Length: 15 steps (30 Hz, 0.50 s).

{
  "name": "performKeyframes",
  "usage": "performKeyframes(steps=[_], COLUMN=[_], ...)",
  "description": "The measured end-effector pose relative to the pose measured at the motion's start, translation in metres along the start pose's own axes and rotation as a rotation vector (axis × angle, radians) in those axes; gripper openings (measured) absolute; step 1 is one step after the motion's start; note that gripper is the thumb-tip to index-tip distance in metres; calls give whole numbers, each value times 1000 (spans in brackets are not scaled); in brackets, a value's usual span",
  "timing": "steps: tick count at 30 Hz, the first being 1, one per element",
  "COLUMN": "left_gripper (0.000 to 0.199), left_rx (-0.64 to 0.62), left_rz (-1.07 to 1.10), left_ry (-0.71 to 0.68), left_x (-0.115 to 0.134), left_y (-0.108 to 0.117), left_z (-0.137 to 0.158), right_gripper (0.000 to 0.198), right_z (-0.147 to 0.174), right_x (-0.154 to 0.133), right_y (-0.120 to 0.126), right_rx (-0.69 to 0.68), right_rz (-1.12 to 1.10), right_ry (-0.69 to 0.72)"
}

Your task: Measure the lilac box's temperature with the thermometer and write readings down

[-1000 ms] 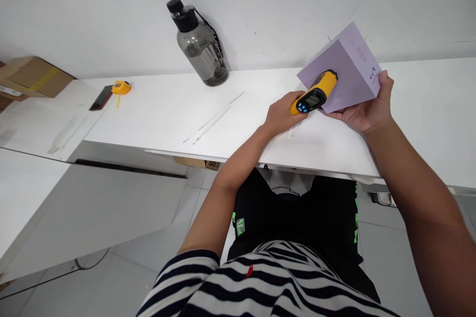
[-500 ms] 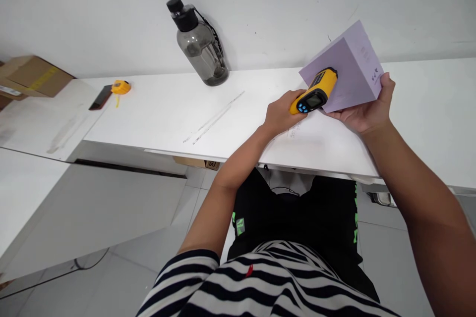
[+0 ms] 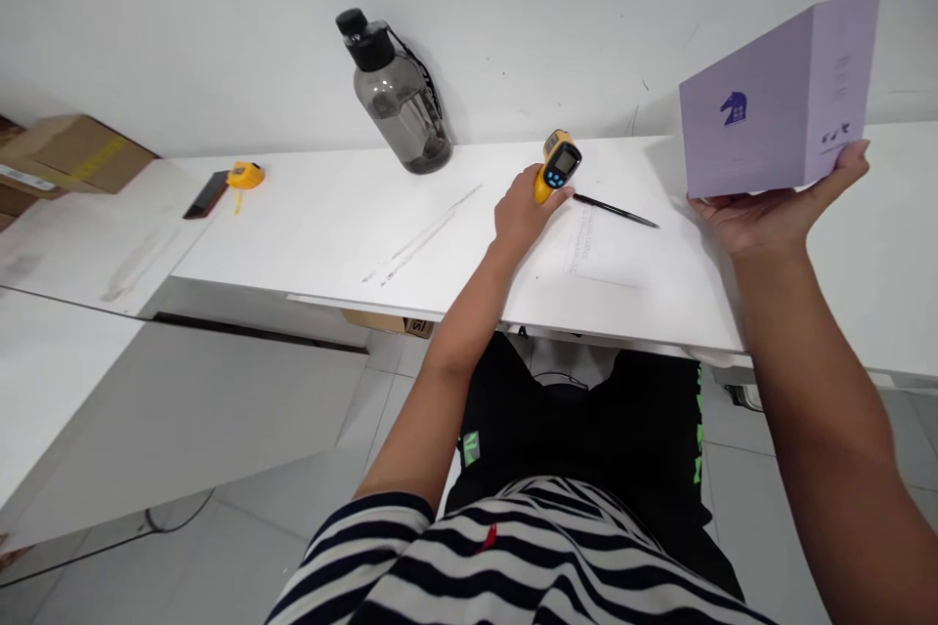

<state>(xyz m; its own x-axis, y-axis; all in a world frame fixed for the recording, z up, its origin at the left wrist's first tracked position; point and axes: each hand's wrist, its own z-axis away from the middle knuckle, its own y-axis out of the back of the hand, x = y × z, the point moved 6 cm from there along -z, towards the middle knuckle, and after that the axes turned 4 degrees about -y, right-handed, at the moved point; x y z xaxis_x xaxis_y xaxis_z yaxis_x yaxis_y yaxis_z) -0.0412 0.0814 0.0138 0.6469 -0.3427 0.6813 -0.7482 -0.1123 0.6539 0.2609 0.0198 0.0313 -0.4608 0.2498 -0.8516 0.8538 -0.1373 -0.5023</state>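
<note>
Closest in, we have a navy-and-white striped shirt (image 3: 469,566) and black bottoms (image 3: 578,430) with green patches, in front of a long white desk (image 3: 322,225). Just past its edge lies a white paper sheet (image 3: 608,254) with faint handwriting, and over its top a slim black pen (image 3: 619,211) slants right across the gap between the hands, one end just beside the left thumb!

The left hand (image 3: 522,213) is curled closed round the grip of a yellow-and-black plastic thermometer gun (image 3: 563,159), hiding most of that grip. Over on the right, the right hand (image 3: 769,223) is half open, palm up, supporting a tilted lilac cardboard box (image 3: 777,127) from below, thumb along its side; the box, horse-head logo showing, blocks the view behind.

Farther back, a grey see-through plastic bottle (image 3: 400,112) with a black cap stands near the wall, well apart from the box. Away left, a yellow tape measure (image 3: 246,176) sits beside a flat dark block (image 3: 206,195), brown cardboard cartons (image 3: 80,154) beyond, all backed by a scuffed white wall (image 3: 586,10)
</note>
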Motion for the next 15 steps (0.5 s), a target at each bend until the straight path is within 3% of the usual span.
performKeyframes(steps=[4,9,15], left_gripper=[48,46,45], left_rx=[9,-10,-46], left_rz=[-39,-110,-176], left_ry=[53,95,127], left_x=[-6,-8,-10], left_y=[4,5,5], left_z=[-1,1,2], right_gripper=[54,56,55], right_z=[-5,-9,-17], right_x=[9,7,25], right_y=[9,16,49], right_rx=[56,63,326], right_rz=[-54,-4,18], right_ry=[-62,-12,-144])
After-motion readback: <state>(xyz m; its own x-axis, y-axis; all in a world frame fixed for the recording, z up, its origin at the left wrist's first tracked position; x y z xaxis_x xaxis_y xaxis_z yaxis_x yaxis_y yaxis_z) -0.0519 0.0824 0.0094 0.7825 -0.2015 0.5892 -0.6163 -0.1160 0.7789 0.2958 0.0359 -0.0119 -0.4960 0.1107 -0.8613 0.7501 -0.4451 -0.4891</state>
